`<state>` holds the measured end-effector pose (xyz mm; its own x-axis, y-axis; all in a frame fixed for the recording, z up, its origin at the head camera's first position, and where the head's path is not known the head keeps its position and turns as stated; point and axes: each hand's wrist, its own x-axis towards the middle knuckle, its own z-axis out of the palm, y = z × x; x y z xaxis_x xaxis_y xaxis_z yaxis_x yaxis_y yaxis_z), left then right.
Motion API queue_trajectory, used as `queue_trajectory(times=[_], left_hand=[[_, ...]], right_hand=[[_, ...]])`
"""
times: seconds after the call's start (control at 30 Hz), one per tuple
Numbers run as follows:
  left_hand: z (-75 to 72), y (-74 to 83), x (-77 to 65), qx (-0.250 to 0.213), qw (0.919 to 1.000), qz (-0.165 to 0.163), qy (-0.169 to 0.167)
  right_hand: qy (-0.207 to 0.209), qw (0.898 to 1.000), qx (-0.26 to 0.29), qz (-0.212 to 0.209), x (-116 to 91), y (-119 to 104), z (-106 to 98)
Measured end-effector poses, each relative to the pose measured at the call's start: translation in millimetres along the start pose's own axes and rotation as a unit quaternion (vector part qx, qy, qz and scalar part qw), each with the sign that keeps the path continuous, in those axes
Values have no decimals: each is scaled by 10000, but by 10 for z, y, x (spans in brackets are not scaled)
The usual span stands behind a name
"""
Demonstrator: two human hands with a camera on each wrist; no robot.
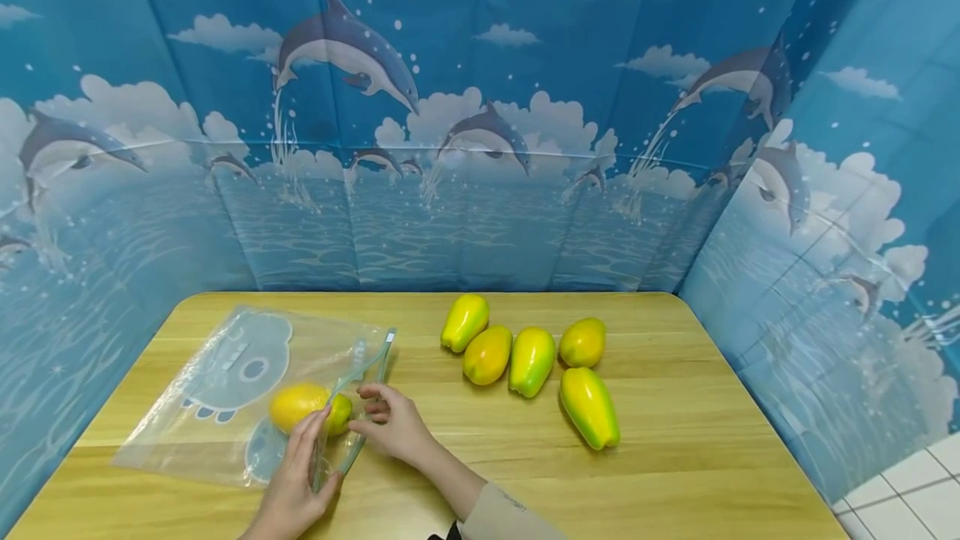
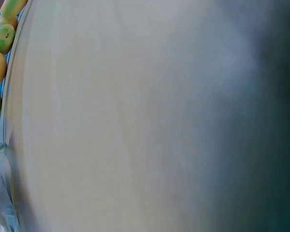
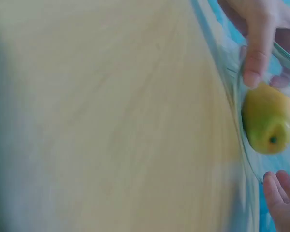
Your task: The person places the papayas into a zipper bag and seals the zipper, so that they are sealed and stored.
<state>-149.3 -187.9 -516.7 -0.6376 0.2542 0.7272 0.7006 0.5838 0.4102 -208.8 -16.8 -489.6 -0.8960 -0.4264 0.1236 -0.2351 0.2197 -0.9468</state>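
Clear plastic bag (image 1: 232,440): it lies on the left part of the bench (image 1: 690,473), with a pale cartoon animal (image 1: 258,357) printed on it; the mouth, edged by a greenish strip (image 1: 385,361), is turned to the right and stands apart.
Fruit in the bag (image 1: 295,407): one yellow-green fruit, papaya-like in shape, lies inside, just at the mouth; the yellow end is deeper, the greener end, having a dark spot, faces the opening.
Left hand (image 1: 291,490): it grasps the bag at the mouth's near edge, thumb apart from the fingers.
Right hand (image 1: 399,430): released, fingers loosely bent, just beside the fruit's green end, at the mouth's right side; a beige sleeve (image 1: 504,515) covers the forearm.
Five other fruits (image 1: 532,361): of similar kind, grouped right of the bench's middle, well apart from the bag.
Dolphin sheet (image 1: 480,227): blue, hanging behind the bench and along its sides.
Floor (image 1: 911,486): white tiles, at the lower right.
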Motion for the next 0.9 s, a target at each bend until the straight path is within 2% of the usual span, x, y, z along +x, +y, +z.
queue_trajectory(times=[0.23,0.4,0.6,0.83,0.9], left_hand=[[-2,-9,0,-66,9999,50,77],[-3,-9,-3,-38,9999,68,89],[-1,-5,-1,1,10000,13,71],[5,2,-3,3,10000,2,69],[6,4,0,-1,10000,0,70]], right_hand=[[396,9968,698,36,-132,-37,-268],[699,9927,984,-15,-212,-63,-479],[1101,9894,943,1,-325,-76,-741],[1555,9839,875,-45,-551,-369,-1026],[1713,9811,898,-51,-594,-344,-1096]])
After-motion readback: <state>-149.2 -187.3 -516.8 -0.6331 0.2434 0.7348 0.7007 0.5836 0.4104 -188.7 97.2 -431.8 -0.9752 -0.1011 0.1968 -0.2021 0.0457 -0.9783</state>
